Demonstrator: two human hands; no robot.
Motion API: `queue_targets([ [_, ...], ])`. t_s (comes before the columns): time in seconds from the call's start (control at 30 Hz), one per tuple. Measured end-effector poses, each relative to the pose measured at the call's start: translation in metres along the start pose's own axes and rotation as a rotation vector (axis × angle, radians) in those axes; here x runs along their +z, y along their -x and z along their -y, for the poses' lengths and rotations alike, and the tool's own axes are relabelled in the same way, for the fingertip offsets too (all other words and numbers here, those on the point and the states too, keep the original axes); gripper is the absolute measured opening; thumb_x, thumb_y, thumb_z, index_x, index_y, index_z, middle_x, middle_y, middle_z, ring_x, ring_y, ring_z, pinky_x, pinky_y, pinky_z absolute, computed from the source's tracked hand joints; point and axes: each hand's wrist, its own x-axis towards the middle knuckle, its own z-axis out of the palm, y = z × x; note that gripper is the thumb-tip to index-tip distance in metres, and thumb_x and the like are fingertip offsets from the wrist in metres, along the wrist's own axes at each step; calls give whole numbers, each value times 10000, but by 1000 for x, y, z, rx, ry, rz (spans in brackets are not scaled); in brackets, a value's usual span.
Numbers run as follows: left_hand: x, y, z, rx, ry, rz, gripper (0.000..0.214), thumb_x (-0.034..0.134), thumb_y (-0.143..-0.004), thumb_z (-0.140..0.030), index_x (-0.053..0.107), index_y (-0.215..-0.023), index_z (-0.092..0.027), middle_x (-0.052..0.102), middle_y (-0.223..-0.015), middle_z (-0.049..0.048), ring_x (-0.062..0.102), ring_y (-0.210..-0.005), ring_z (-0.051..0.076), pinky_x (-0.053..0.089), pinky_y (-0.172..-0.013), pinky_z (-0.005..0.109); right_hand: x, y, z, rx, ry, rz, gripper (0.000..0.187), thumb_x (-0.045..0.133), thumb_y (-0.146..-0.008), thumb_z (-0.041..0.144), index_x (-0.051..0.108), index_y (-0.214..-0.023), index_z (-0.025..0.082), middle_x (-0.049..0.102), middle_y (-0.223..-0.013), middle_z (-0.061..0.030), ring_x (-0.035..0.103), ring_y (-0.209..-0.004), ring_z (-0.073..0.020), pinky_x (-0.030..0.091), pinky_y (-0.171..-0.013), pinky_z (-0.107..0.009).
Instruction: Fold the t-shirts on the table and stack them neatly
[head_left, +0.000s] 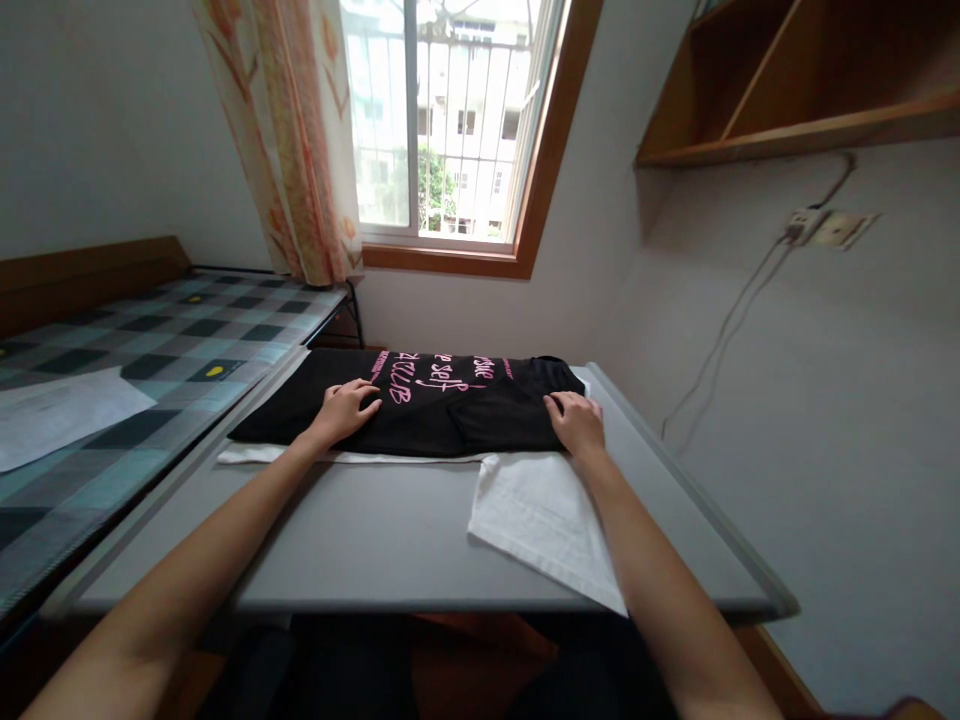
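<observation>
Over on the left, the left hand point(345, 408) lies palm down on the black T-shirt point(450, 415), fingers loosely fanned and flat on the cloth, pinching nothing. Its fingertips sit just beside the pink lettering point(439, 372), which reads upside down from here.

The shirt lies folded on the far half of the table, straight ahead of both arms. Its long axis runs left to right, across the line of the forearms. Moving right, the right hand point(577, 420) is palm down too, fingers slightly spread, pressing the shirt's right end at its near edge. Both hands touch the shirt. The left one sits further in on the fabric and the right one is at the corner, so the shirt's whole middle lies between them.

A white layer point(251, 455) peeks out under the shirt's near edge on the left. A white cloth point(536, 520) spreads toward the near right, under the right forearm. Whether they're one piece, I can't tell.

Now the surface: a grey table point(360, 540), smooth, with a raised rim.

And the room. At far left there's a bed with a checked cover point(187, 340), with a pale sheet point(60, 415) on it. Then come a patterned curtain point(292, 140) and a barred window point(442, 120) beyond the table's far end. On the right wall a wooden shelf point(787, 110) sits up high, with a socket point(825, 228) below it and a cable point(720, 340) trailing down.
</observation>
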Motion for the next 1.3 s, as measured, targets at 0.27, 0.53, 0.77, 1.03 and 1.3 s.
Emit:
queue_targets([
  [0.27, 23, 3, -12, 35, -130, 106, 593, 340, -933, -573, 419, -1450, -292, 373, -1536, 58, 224, -1449, 303, 161, -1138, 516, 24, 12, 28, -232, -8, 247, 566, 260, -994, 509, 502, -1404, 202, 454, -1475, -106, 389, -1369, -236, 311, -1101, -383],
  [0.53, 21, 7, -14, 38, -137, 117, 624, 325, -927, -602, 424, -1449, -275, 388, -1527, 69, 279, -1421, 311, 176, -1132, 520, 25, 14, 29, -183, 99, 409, 620, 276, -968, 588, 397, -1474, 251, 346, -1543, -105, 289, -1424, -257, 227, -1143, -422],
  [0.77, 21, 17, -16, 42, -138, 95, 614, 340, -922, -610, 448, -1432, -285, 418, -1507, 73, 305, -1404, 300, 181, -1131, 514, 20, 19, 28, -191, 106, 424, 587, 296, -972, 565, 407, -1467, 269, 341, -1547, -93, 286, -1427, -246, 227, -1145, -418],
  [1.03, 19, 29, -19, 36, -162, 95, 631, 318, -930, -614, 436, -1444, -268, 413, -1510, 68, 307, -1401, 306, 183, -1133, 525, 12, 29, 30, -182, 125, 433, 568, 319, -971, 552, 416, -1461, 281, 338, -1551, -68, 281, -1430, -228, 221, -1152, -400],
  [1.3, 13, 48, -21, 57, -155, 93, 638, 317, -933, -613, 425, -1452, -259, 412, -1511, 67, 302, -1407, 299, 180, -1138, 523, 1, 47, 30, -196, 115, 417, 577, 316, -971, 558, 411, -1464, 276, 337, -1551, -76, 282, -1429, -228, 223, -1151, -401],
])
